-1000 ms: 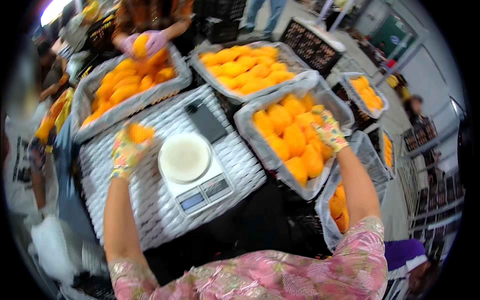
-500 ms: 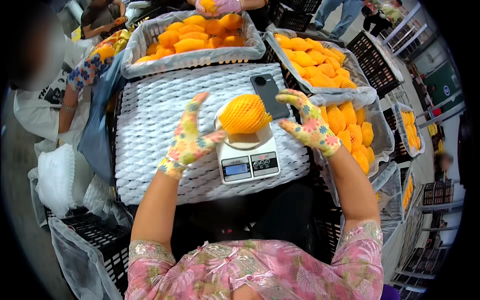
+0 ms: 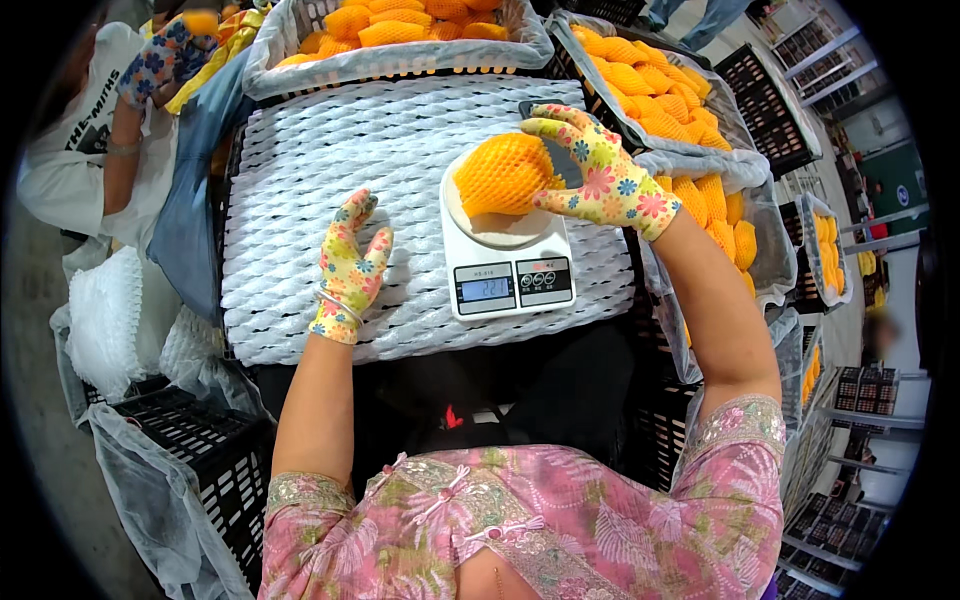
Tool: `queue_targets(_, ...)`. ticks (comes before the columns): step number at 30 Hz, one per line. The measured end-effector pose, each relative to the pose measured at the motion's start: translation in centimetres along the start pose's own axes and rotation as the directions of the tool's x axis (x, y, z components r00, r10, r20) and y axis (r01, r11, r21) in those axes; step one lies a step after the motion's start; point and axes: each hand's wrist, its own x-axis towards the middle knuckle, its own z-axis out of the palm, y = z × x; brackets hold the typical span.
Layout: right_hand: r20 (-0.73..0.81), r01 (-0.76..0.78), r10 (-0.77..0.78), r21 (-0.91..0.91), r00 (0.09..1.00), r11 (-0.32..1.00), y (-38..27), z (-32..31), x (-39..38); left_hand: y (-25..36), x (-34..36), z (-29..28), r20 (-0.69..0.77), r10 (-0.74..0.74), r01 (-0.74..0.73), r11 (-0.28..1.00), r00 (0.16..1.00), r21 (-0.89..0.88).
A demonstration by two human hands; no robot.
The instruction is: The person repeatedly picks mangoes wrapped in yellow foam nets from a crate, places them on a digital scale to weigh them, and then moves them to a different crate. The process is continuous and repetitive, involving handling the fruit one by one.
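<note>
A white kitchen scale (image 3: 505, 290) with a lit display stands on padded white foam sheeting (image 3: 275, 180). On its round plate lies an orange fruit (image 3: 500, 175) in a yellow foam net. My right hand (image 3: 610, 180), in a floral glove, reaches round the fruit's right side, fingers spread above it and thumb tip at its surface. My left hand (image 3: 350, 265), gloved alike, is open and empty over the sheeting, left of the scale. A dark phone (image 3: 532, 106) is mostly hidden behind my right hand.
Lined crates of netted fruit (image 3: 400, 30), (image 3: 655, 95), (image 3: 710, 220) stand behind and right. A co-worker's floral-gloved hand (image 3: 150, 70) is at upper left, near an orange fruit. A black crate (image 3: 220, 480) with loose plastic lining and white foam netting (image 3: 105, 320) sit at left.
A second ago the fruit was in my left hand and the plate was bare. Since then, my left hand has drawn down-left from the fruit while my right hand has closed in around it.
</note>
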Motion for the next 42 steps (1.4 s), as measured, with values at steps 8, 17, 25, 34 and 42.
queue_targets(8, 0.112, 0.025, -0.015, -0.092, 0.994, 0.995, -1.4, 0.2, 1.6, -0.1, -0.1, -0.3, 0.027, -0.076, 0.077, 0.996, 0.997, -0.039)
queue_targets(17, 0.231, -0.097, 0.074, 0.092, 0.97, 0.991, 0.5, 2.2, 2.3, -1.7, -0.4, -0.1, -0.005, -0.012, 0.012, 0.996, 1.0, -0.089)
queue_targets(25, -0.166, -0.368, 0.442, 0.343, 0.881, 0.864, 6.8, -2.6, -8.9, -2.1, -0.3, -0.4, 0.004, -0.009, 0.009, 1.0, 1.0, -0.005)
queue_targets(34, -0.367, -0.833, 0.924, 0.474, 0.105, 0.283, 23.6, -7.5, -26.9, -1.8, -0.6, -0.4, 0.002, 0.045, -0.045, 0.993, 0.999, 0.113)
queue_targets(42, -0.162, -0.958, 0.944, -0.033, 0.288, 0.286, 30.9, -4.4, -25.1, -1.5, -1.4, -1.0, -0.043, 0.016, -0.004, 0.962, 0.999, 0.273)
